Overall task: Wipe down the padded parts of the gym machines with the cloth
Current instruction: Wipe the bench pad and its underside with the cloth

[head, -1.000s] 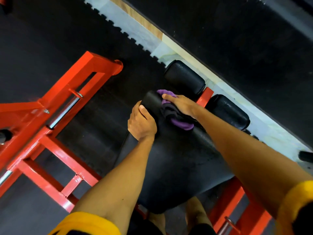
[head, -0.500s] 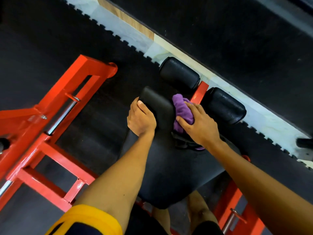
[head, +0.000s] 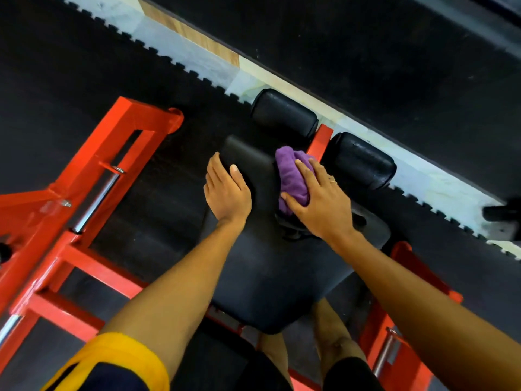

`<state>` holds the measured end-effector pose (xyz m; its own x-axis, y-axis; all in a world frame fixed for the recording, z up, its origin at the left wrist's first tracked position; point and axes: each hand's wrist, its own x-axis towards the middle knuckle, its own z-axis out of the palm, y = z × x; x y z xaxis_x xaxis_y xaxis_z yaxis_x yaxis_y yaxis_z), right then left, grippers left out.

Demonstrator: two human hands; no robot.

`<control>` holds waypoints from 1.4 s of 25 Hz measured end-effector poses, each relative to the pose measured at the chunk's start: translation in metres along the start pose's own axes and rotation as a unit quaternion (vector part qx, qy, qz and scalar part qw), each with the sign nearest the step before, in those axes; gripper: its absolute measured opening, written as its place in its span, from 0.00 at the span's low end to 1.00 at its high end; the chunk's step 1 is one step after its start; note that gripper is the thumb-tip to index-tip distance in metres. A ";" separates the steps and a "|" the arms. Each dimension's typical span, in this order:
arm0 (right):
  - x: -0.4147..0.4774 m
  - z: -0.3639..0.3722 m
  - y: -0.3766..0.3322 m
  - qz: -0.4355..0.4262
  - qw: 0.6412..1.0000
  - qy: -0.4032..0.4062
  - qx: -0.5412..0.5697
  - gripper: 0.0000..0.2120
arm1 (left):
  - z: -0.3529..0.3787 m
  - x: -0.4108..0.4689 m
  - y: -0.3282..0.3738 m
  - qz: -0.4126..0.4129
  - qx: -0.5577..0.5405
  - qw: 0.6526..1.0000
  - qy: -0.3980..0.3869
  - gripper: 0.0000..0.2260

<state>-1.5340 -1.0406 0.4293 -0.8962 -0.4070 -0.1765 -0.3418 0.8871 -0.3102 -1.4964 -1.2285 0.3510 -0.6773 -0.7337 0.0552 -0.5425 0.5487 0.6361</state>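
Note:
A black padded bench seat (head: 270, 266) runs away from me in the middle of the view. My right hand (head: 321, 201) lies on a bunched purple cloth (head: 291, 176) at the pad's far right end, fingers spread over it and thumb curled against its near side. My left hand (head: 227, 190) grips the pad's far left edge, with its thumb on top and its fingers wrapped over the side. Two black roller pads (head: 284, 114) (head: 361, 162) sit just beyond the seat, either side of a red post (head: 321, 139).
A red steel frame (head: 93, 176) with a chrome bar (head: 97, 201) stands to the left. More red frame (head: 394, 345) shows under the seat at right. Black rubber floor mats surround the bench, with a pale tiled strip (head: 214, 69) running diagonally behind. My legs show below the seat.
My right hand with the cloth slid from the pad's far middle back and to the right end. The left hand has kept its grip on the pad's left edge.

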 end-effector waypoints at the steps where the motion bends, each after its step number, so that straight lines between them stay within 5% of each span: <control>1: -0.002 0.008 0.003 -0.001 1.000 0.012 -0.017 0.35 | -0.003 -0.006 -0.009 0.040 0.016 0.999 -0.018 0.24; 5: 0.022 0.035 -0.032 0.082 0.994 0.060 -0.044 0.34 | -0.010 -0.016 -0.031 0.106 0.021 0.992 -0.066 0.28; 13: -0.089 0.070 -0.007 -0.228 0.967 0.065 -0.095 0.37 | -0.025 -0.074 -0.073 0.163 0.065 0.981 -0.079 0.26; 19: -0.071 0.071 -0.027 -0.064 0.988 0.137 -0.041 0.34 | -0.032 -0.101 -0.089 0.173 0.079 0.977 -0.097 0.26; 26: -0.144 0.101 0.007 -0.268 0.958 0.042 -0.091 0.34 | -0.039 -0.152 -0.107 0.143 0.090 0.979 -0.112 0.26; 32: -0.132 0.094 -0.008 -0.126 0.986 0.102 -0.039 0.35 | -0.036 -0.181 -0.107 0.109 0.085 0.985 -0.101 0.26; 35: -0.173 0.130 -0.024 -0.165 0.982 0.086 -0.037 0.32 | -0.029 -0.185 -0.112 0.116 0.092 0.985 -0.088 0.27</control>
<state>-1.3344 -1.0194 0.3457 -0.7650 -0.6385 0.0843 -0.6362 0.7288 -0.2533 -1.2961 -1.1652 0.2917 -0.8601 -0.5087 0.0377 -0.4335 0.7679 0.4715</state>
